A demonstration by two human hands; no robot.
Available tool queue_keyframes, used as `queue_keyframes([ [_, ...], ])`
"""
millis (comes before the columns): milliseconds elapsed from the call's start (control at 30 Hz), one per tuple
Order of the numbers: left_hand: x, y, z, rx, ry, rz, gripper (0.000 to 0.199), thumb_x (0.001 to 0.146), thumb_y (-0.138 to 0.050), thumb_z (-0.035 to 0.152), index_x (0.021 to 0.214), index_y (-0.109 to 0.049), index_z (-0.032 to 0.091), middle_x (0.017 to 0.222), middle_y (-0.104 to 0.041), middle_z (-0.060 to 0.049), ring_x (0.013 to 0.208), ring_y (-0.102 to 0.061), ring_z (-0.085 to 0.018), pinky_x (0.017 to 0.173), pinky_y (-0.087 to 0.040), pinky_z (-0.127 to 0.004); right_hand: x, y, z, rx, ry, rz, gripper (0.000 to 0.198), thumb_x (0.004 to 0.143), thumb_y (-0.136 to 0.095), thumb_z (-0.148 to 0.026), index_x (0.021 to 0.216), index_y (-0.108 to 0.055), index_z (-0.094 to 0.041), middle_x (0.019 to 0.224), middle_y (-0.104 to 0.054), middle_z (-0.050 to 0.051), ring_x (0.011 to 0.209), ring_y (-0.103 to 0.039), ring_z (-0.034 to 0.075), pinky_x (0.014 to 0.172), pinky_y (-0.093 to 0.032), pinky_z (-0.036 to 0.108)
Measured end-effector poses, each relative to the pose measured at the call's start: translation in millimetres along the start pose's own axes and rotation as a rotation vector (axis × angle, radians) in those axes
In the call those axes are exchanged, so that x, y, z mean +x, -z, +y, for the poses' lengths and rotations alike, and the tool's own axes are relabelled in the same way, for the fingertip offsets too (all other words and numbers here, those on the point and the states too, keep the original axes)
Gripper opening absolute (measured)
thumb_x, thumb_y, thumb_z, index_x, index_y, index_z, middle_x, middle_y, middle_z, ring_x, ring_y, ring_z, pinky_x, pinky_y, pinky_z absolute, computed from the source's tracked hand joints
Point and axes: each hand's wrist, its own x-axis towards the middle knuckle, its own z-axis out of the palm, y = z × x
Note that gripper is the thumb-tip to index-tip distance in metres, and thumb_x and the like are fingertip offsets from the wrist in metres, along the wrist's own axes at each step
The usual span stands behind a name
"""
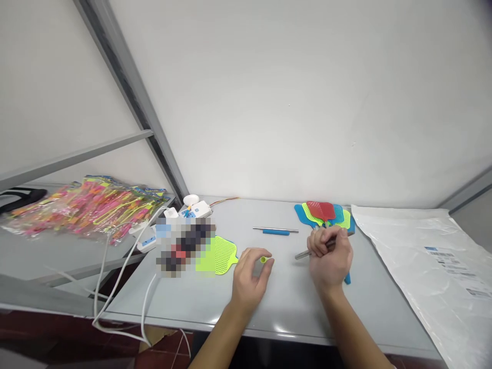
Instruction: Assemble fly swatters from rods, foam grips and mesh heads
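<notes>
My left hand (pixel 249 274) is closed around a lime-green tube (pixel 264 260), whose open end points right between thumb and forefinger; the rest of it is hidden by the hand. Beside that hand lies a lime-green fly swatter head (pixel 226 255), its neck reaching toward my fingers. My right hand (pixel 331 256) grips a silver metal rod (pixel 303 254), the rod's free end pointing left toward the tube. Behind the right hand is a pile of fly swatters (pixel 322 211) in red, blue and green. A thin metal rod (pixel 275 229) lies mid-table against a blue tube handle (pixel 275 232).
On the right a big white plastic mailer (pixel 426 256) with a label covers the table. Power strips (pixel 148 243) and white cables (pixel 115 292) sit at the left edge. Bagged colourful goods (pixel 92 205) fill the left shelf. A blurred patch (pixel 184 248) hides something.
</notes>
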Motion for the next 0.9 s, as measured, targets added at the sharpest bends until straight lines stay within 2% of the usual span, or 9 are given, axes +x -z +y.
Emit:
queue_keyframes([
  [100,-1.9,-2.6,-1.6,-0.015,0.000,-0.068,0.011,0.093,-0.052,0.020,0.101,-0.059,0.021,0.091,-0.068,-0.004,0.085,-0.063,-0.016,0.077,-0.049,-0.029,-0.2,-16.3,-15.1,0.075,-0.123,-0.083,0.058,0.091,-0.030,-0.062,0.054,-0.045,-0.021,0.043,-0.022,-0.007,0.038,-0.020,0.008,0.039,-0.019,0.022],
  [200,-4.4,-6.0,-3.2,0.009,0.024,-0.176,0.015,0.094,-0.051,0.023,0.106,-0.059,0.021,0.093,-0.069,-0.004,0.086,-0.065,-0.017,0.077,-0.050,-0.029,1.7,-33.9,-26.7,0.122,-0.192,-0.132,0.066,0.088,-0.025,-0.070,0.048,-0.042,-0.020,0.041,-0.021,-0.006,0.037,-0.020,0.008,0.038,-0.018,0.023],
  [300,-5.5,-7.1,-4.8,0.021,0.073,-0.255,0.017,0.096,-0.047,0.025,0.109,-0.056,0.022,0.095,-0.070,-0.005,0.087,-0.066,-0.017,0.078,-0.051,-0.030,1.0,-49.6,-29.1,0.139,-0.241,-0.178,0.063,0.090,-0.029,-0.064,0.046,-0.040,-0.020,0.039,-0.018,-0.006,0.036,-0.017,0.008,0.038,-0.017,0.023],
  [433,-5.4,-5.3,-5.7,-0.013,0.131,-0.271,0.016,0.096,-0.044,0.025,0.109,-0.054,0.022,0.096,-0.071,-0.004,0.087,-0.067,-0.017,0.077,-0.052,-0.030,-4.5,-61.4,-21.5,0.122,-0.296,-0.281,0.061,0.089,-0.029,-0.062,0.045,-0.042,-0.021,0.039,-0.018,-0.006,0.037,-0.018,0.009,0.039,-0.018,0.024],
  [667,-5.3,-2.3,-4.8,-0.027,0.158,-0.238,0.012,0.095,-0.048,0.023,0.105,-0.055,0.023,0.094,-0.071,-0.003,0.087,-0.066,-0.017,0.075,-0.051,-0.028,-7.9,-66.2,-13.5,0.098,-0.378,-0.407,0.056,0.086,-0.038,-0.059,0.047,-0.046,-0.020,0.041,-0.021,-0.006,0.038,-0.019,0.008,0.041,-0.017,0.025],
  [900,-4.9,-1.1,-5.4,-0.016,0.213,-0.233,0.014,0.095,-0.046,0.027,0.103,-0.056,0.023,0.087,-0.068,-0.003,0.079,-0.065,-0.017,0.059,-0.049,-0.024,-10.0,-66.3,-10.7,0.039,-0.352,-0.459,0.050,0.084,-0.041,-0.056,0.049,-0.045,-0.021,0.043,-0.020,-0.007,0.040,-0.019,0.009,0.042,-0.017,0.025],
])
